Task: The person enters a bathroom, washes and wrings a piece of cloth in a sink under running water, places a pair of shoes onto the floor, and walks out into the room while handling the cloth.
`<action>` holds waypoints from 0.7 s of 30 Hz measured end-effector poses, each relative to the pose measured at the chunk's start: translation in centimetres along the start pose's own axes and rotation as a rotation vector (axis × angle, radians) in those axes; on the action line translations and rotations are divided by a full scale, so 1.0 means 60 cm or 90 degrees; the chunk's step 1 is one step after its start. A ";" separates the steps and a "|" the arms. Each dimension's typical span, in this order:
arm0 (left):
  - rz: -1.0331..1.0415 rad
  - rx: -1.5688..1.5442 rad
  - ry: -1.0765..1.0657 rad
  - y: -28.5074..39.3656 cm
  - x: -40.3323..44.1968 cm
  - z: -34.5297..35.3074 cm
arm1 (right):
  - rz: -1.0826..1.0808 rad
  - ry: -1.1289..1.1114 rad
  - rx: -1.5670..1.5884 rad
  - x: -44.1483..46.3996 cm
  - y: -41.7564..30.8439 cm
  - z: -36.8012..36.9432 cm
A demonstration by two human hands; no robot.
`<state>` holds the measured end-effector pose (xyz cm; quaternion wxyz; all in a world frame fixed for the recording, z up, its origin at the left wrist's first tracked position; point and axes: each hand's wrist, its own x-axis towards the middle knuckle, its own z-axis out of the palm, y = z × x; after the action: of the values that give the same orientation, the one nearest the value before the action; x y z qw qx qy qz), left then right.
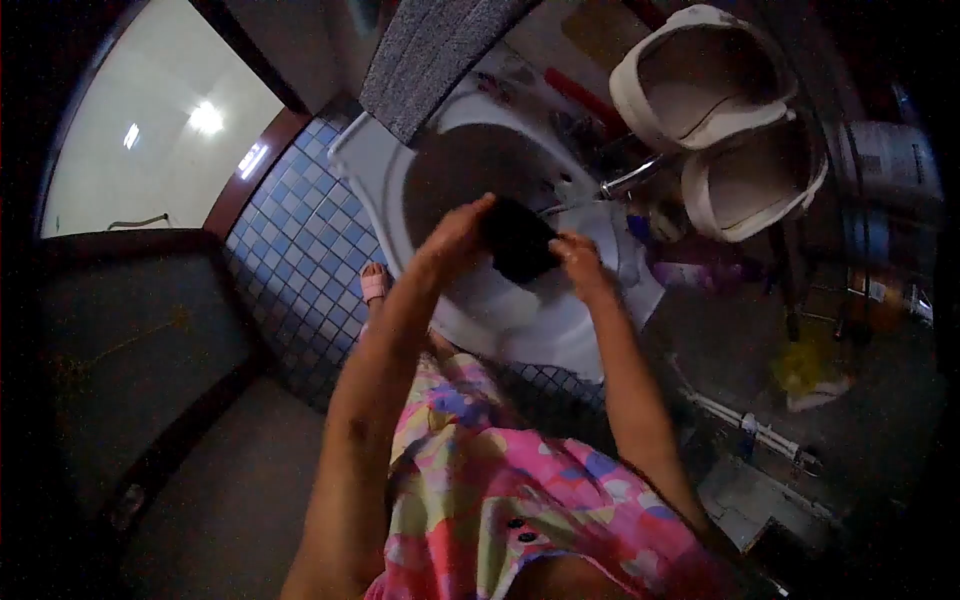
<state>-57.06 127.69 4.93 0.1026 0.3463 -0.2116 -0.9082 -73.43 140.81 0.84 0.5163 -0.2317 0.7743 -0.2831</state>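
Observation:
A bunched black cloth (520, 245) is stretched between my two hands above the white washbasin (362, 165). My left hand (462, 232) grips its left side with closed fingers. On the cloth's right edge, my right hand (578, 264) pinches it. What kind of garment or cloth it is cannot be made out. Under the cloth and to its right, a pale basin-like shape (610, 225) sits inside the washbasin; its outline is blurred. A chrome tap (632, 178) reaches in from the right, near my right hand.
A grey towel (430, 70) hangs over the basin's far left rim. Two white slipper-like items (705, 120) are at the upper right. Pipes (750, 425) run low on the right. Blue tiles (300, 235) cover the floor at left, beside a dark-framed doorway (235, 195).

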 end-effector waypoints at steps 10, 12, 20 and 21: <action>0.129 -0.004 0.258 -0.069 0.067 -0.043 | -0.258 0.023 0.366 -0.031 -0.034 0.002; 0.114 -0.261 0.202 -0.116 0.050 -0.008 | -0.262 0.002 0.338 -0.036 -0.033 0.039; -0.015 -0.317 0.221 -0.141 0.048 -0.029 | -0.053 0.163 0.138 -0.023 0.029 0.076; 0.029 -0.315 0.220 -0.137 0.055 -0.031 | -0.022 0.285 0.097 -0.003 0.049 0.070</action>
<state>-58.56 133.33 -1.97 0.2386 0.4551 0.0291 -0.8574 -69.64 142.23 -2.36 0.3425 -0.1365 0.8419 -0.3941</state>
